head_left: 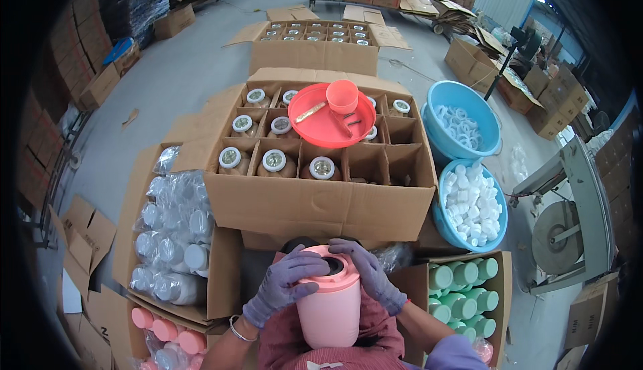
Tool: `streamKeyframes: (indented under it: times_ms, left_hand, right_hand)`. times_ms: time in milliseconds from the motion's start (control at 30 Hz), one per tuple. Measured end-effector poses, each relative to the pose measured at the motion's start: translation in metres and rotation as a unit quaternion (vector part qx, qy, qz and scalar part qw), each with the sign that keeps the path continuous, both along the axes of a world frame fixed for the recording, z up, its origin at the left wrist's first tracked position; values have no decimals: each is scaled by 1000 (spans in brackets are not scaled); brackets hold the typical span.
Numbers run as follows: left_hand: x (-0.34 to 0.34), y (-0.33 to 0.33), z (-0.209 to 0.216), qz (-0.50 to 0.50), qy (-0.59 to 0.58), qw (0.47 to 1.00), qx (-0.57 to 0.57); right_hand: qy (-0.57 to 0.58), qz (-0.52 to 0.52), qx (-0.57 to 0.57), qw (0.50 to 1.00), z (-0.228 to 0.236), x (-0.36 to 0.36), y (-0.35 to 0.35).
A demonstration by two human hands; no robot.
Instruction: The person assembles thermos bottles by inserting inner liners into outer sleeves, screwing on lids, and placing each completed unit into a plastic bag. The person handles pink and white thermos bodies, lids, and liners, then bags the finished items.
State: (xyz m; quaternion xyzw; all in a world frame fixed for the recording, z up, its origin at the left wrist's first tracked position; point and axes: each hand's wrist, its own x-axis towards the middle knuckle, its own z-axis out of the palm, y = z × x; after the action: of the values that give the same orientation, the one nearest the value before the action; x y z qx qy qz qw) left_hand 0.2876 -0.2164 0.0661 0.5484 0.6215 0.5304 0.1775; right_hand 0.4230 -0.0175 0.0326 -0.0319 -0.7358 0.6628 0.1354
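A pink thermos-like vessel (pixel 328 320) stands upright in my lap, its body narrowing toward the bottom. Its broad pink collar (pixel 333 281) surrounds a dark round opening. My left hand (pixel 284 284), in a greyish-purple glove, curls its fingers over the collar's left side. From the right, my similarly gloved right hand (pixel 372 273) wraps the far and right edge of the collar. Both palms press against the vessel's upper part; some fingertips are hidden. Just ahead, a divided carton (pixel 321 202) holds several white-ringed glass liners (pixel 274 161), with some cells without one.
On the carton rests a red tray (pixel 315 132) with a red cup (pixel 342 96). To the right stand blue basins (pixel 435 139) of white rings and caps, a carton of green containers (pixel 462 306) and a grey machine (pixel 569 209). Bagged white-topped containers (pixel 171 249) fill the left carton.
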Motion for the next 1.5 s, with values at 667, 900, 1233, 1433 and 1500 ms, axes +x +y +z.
streamKeyframes:
  times_ms: [667,900,1233,1433,1500]
  left_hand:
    - [40,-4,29,88,222,969,-58]
    - [4,8,-59,72,-174,982,30]
    - [93,-17,-24,-125,-57,989,-60]
    - [118,-33,-70,133,-529,826,-143]
    - [110,-28,-59,145,-358,909,-158]
  right_hand:
    - [-79,106,-285,949,-17,-14,-3]
    - [79,118,305,942,82,38,-2]
    - [-299,-79,288,906,94,117,27]
    - [-130,-32,204,970,52,116,41]
    - [-29,-11,162,986,49,112,29]
